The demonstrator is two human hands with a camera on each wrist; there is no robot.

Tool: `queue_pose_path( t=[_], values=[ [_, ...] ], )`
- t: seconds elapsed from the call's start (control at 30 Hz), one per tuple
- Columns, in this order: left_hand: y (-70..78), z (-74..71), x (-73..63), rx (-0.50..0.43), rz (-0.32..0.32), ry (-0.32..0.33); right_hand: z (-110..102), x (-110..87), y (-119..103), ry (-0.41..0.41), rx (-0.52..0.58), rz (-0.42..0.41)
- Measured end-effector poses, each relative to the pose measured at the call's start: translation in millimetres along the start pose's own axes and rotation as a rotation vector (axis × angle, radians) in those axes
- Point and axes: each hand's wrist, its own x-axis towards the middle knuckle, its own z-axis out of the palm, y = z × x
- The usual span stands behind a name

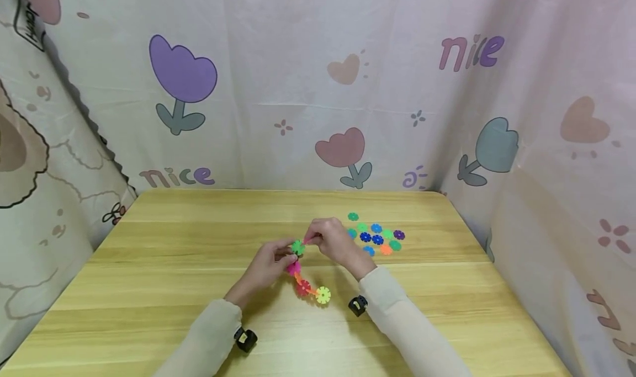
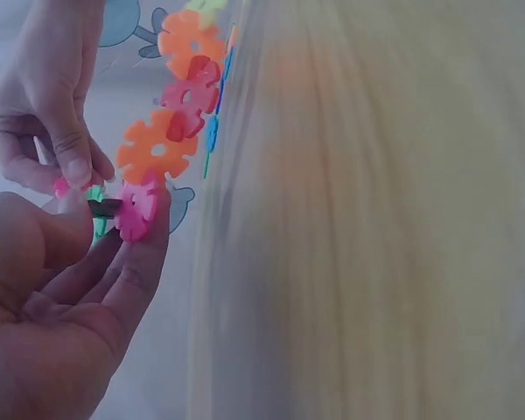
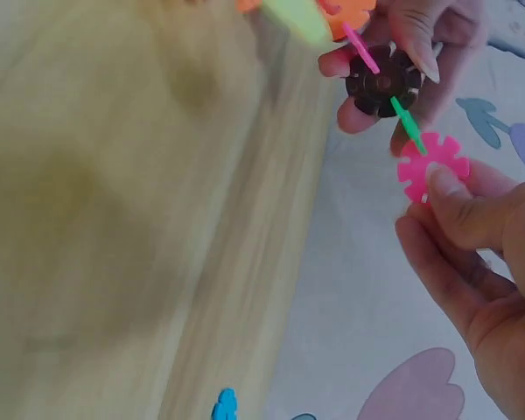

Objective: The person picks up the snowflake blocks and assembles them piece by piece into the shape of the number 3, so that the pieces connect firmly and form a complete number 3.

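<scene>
My left hand (image 1: pixel 265 266) holds a chain of notched plastic discs by its dark brown disc (image 3: pixel 381 85), thumb on one side and fingers on the other. From there a pink disc (image 2: pixel 136 210), an orange disc (image 2: pixel 156 149), a red disc (image 1: pixel 303 287), another orange disc (image 2: pixel 191 40) and a yellow disc (image 1: pixel 323 295) hang toward the table. A green disc (image 1: pixel 298 247) sticks out of the brown one's other side. With thumb and fingertips, my right hand (image 1: pixel 333 240) pinches a second pink disc (image 3: pixel 430 168), its rim meeting the green disc's edge. I cannot tell how deeply they interlock.
Loose discs lie on the wooden table (image 1: pixel 199 222) just beyond and right of my right hand, among them a purple disc (image 1: pixel 399 235), an orange disc (image 1: pixel 386 249) and several blue and green ones. A printed curtain (image 1: pixel 278 79) hangs around the table's back and sides.
</scene>
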Motion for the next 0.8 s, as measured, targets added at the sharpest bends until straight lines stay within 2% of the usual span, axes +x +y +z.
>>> queue_pose_path(
  t=[0.17,0.3,0.43,0.53,0.67,0.8],
  values=[
    [0.1,2.0,-1.0,0.018,-0.007,0.004,1,-1.7,2,-0.001,0.013,-0.007],
    [1.0,2.4,-1.3,-0.033,-0.067,-0.004,-2,-2.9,5,-0.035,0.056,0.029],
    [1.4,-1.2,-3.2,-0.083,-0.146,-0.043,-12,-4.4,8,-0.066,0.091,0.093],
    [1.5,-5.2,-4.8,-0.098,-0.185,-0.068,-25,-6.7,14,-0.066,0.097,0.175],
    [0.4,-11.5,-7.4,-0.114,-0.185,-0.094,-41,-12.2,24,-0.082,0.058,0.252],
    [-2.4,-15.6,-8.3,-0.117,-0.165,-0.127,-48,-20.4,39,-0.130,0.000,0.312]
  ],
)
